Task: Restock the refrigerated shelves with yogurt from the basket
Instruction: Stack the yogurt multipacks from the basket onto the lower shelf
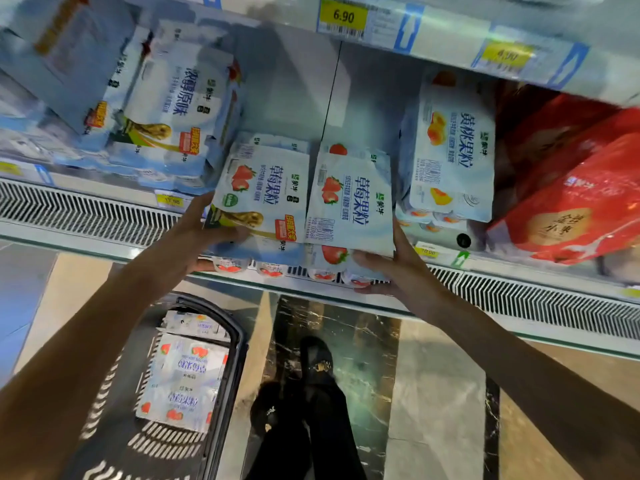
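Two strawberry yogurt multipacks sit side by side at the front edge of the refrigerated shelf (pixel 485 268). My left hand (pixel 204 230) grips the left strawberry pack (pixel 259 195) at its lower left corner. My right hand (pixel 391 268) holds the right strawberry pack (pixel 349 206) from below at its lower right corner. Both packs overhang the shelf lip, cups pointing down. On the floor at the lower left stands a dark basket (pixel 232 368) with more strawberry yogurt packs (pixel 183 379) lying flat inside.
Plain yogurt packs (pixel 173 109) fill the shelf to the left; yellow peach packs (pixel 450 150) stand to the right, then red boxes (pixel 571 202). The upper shelf rail (pixel 343 17) carries a 6.90 tag. Vent grilles (pixel 86 213) run below. My feet (pixel 308 393) stand beside the basket.
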